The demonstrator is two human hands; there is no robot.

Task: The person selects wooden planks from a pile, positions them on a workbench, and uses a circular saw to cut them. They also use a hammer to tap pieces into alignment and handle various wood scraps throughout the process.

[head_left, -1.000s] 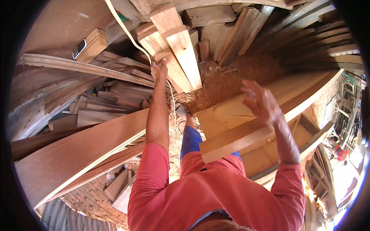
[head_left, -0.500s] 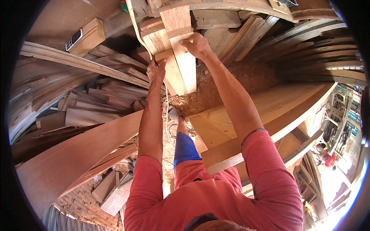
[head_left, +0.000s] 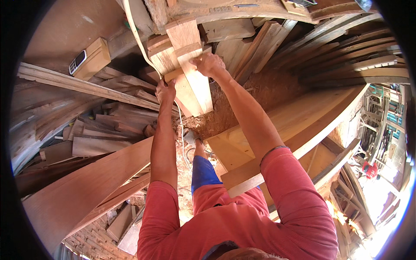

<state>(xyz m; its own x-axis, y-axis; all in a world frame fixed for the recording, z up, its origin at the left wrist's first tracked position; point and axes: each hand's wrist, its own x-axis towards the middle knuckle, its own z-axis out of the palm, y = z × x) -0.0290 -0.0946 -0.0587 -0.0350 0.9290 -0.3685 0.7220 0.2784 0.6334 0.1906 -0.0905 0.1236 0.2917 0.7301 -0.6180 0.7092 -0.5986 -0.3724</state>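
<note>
Several pale wooden boards stand upright side by side in front of me, some with others stacked behind them. My left hand (head_left: 166, 90) is closed at the outer edge of the left board (head_left: 185, 96), its thumb near the board's top end and its fingers partly hidden. At the right board (head_left: 197, 82), my right hand (head_left: 209, 66) is closed on the upper right edge, with the thumb toward the front face and the other fingers curled. A white cable (head_left: 138, 40) hangs down past my left hand and runs on toward the floor.
Stacked planks (head_left: 115, 130) lie to the left, and more long boards (head_left: 351, 56) lean at the right. A large yellowish wooden panel (head_left: 286, 117) lies below my right forearm. A device with a keypad (head_left: 78, 62) rests against a wooden block (head_left: 96, 60). Shavings cover the floor (head_left: 221, 112).
The whole view has shifted, so the boards and both hands appear lower and farther left. Both hands stay at the same boards, with the right hand's fingers slightly more curled.
</note>
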